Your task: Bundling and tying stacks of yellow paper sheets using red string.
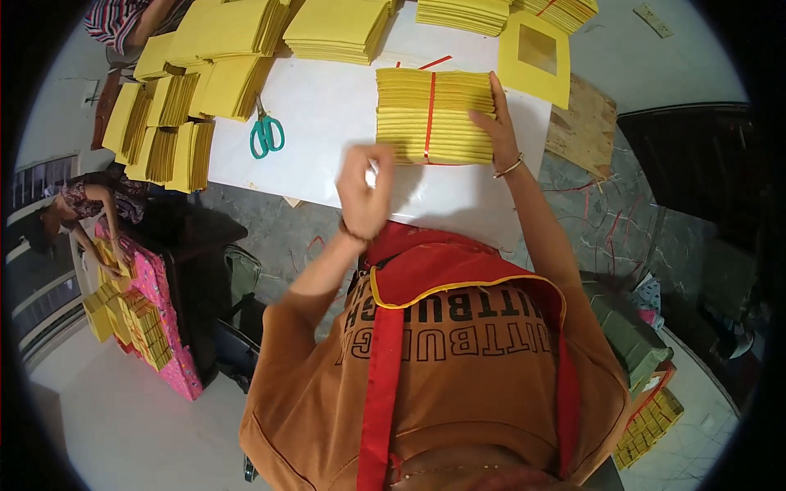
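A thick bundle of yellow paper envelopes [401, 106] stands on the white tabletop in front of me, its many folded edges showing. A narrow red strap [431, 114] runs round its middle. My right hand [503, 127] holds the bundle's right side, fingers along the edge and thumb on the face. Close to the bundle's lower left corner is my left hand [364, 190], its fingers curled closed. Whether something small is pinched in it I cannot make out. Scissors with teal handles [268, 135] lie to the left.
Stacks of yellow envelopes [336, 31] line the table's far and left sides. A yellow sheet with a tan square [536, 53] lies at the right edge. Beyond it is a wooden board [581, 123]. Another person [102, 204] works at a pink-covered table [176, 360] on the left.
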### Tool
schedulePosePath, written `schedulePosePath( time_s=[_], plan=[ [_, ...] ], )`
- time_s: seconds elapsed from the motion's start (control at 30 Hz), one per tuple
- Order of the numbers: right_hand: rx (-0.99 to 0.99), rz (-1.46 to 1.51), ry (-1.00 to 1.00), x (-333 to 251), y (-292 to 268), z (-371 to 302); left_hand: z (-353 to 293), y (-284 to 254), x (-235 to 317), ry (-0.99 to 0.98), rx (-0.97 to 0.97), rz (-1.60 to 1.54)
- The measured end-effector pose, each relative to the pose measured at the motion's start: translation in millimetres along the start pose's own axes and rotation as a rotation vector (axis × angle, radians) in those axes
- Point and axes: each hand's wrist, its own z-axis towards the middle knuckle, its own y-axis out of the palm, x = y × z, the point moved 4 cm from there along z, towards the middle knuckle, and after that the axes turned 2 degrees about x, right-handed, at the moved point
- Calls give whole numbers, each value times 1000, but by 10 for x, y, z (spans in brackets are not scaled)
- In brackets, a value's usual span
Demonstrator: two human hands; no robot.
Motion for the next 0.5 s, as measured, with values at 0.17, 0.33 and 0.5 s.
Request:
schedulePosePath(
  time_s=[0.17,0.33,0.5],
  plan=[
    [104,48,-23,-6,29,-36,-376,361,-221,-416,-95,-142],
    [115,57,-19,-5,49,-66,-369,511,-270,-360,-26,-115],
    [120,11,-93,-5,53,-80,-449,558,-202,-370,99,-167]
  ],
)
